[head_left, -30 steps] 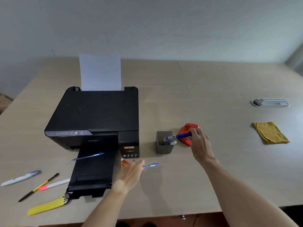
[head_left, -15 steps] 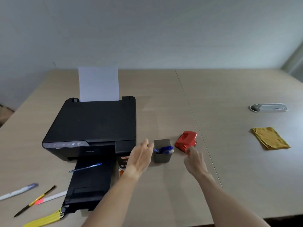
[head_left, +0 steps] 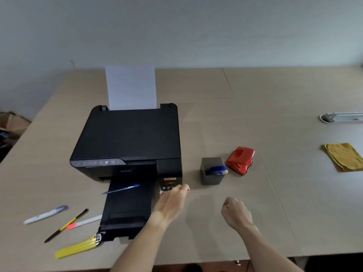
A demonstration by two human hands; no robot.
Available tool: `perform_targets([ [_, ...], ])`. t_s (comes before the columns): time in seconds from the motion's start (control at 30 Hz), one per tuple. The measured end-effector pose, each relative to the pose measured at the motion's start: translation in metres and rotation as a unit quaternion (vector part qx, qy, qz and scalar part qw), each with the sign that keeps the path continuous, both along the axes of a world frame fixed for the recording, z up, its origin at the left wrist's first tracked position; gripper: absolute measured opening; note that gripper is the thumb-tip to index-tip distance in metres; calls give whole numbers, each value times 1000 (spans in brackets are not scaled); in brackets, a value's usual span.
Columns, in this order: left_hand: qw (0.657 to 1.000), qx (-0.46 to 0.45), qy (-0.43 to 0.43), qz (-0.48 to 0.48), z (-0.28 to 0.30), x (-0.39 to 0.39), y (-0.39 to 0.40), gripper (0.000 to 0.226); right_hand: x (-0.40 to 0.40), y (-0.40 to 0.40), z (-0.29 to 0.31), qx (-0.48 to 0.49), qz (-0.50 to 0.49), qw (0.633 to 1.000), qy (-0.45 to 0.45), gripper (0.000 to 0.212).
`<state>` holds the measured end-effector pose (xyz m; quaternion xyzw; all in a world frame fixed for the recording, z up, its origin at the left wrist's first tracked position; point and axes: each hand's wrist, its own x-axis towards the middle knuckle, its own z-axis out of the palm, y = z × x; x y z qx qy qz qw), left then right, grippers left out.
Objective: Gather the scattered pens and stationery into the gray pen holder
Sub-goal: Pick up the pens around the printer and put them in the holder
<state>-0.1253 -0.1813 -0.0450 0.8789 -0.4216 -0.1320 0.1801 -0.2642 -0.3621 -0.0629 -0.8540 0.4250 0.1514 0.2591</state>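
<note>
The gray pen holder (head_left: pixel 211 176) stands right of the printer with two blue-capped pens (head_left: pixel 215 170) leaning in it. My left hand (head_left: pixel 172 203) lies palm down by the printer's front right corner, fingers apart over a small white and red item (head_left: pixel 161 192) that is mostly hidden. My right hand (head_left: pixel 235 213) hovers nearer to me, fingers curled, holding nothing. A blue pen (head_left: pixel 121 189) lies on the printer's output tray. At the left lie a white pen (head_left: pixel 46 214), a black-and-yellow pencil (head_left: pixel 66 225), a pink-tipped white pen (head_left: pixel 86 222) and a yellow strip (head_left: pixel 76 248).
The black printer (head_left: pixel 127 142) with an upright paper sheet fills the middle left. A red hole punch (head_left: pixel 240 160) sits just right of the holder. A yellow cloth (head_left: pixel 343 157) and a gray socket bar (head_left: pixel 341 117) are at the far right.
The blue pens from both hands now sit in the holder. My left hand has moved back left to the printer's corner. My right hand has drawn back toward me and closed.
</note>
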Motion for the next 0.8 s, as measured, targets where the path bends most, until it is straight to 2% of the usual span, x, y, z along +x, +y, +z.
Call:
perform_targets([
  [0.13,997,49,-18,54,-14,11,73,17,32,45,-9,19,33,999,-26,23],
  [0.27,986,95,-79,111,-20,36,136,12,65,101,-25,50,32,995,-81,10],
  [0.43,965,160,-133,163,-19,73,189,12,104,152,-38,2,51,993,-103,40],
  [0.53,960,177,-127,178,-17,92,207,13,121,169,-44,-47,77,993,-71,45],
  [0.63,965,177,-99,166,-19,105,213,15,127,176,-49,-83,102,990,-43,39],
  [0.7,971,161,-85,154,-25,113,214,19,127,177,-50,-83,101,990,-46,35],
  [0.8,968,186,-86,144,-33,124,209,29,123,175,-46,-62,94,991,-65,30],
])
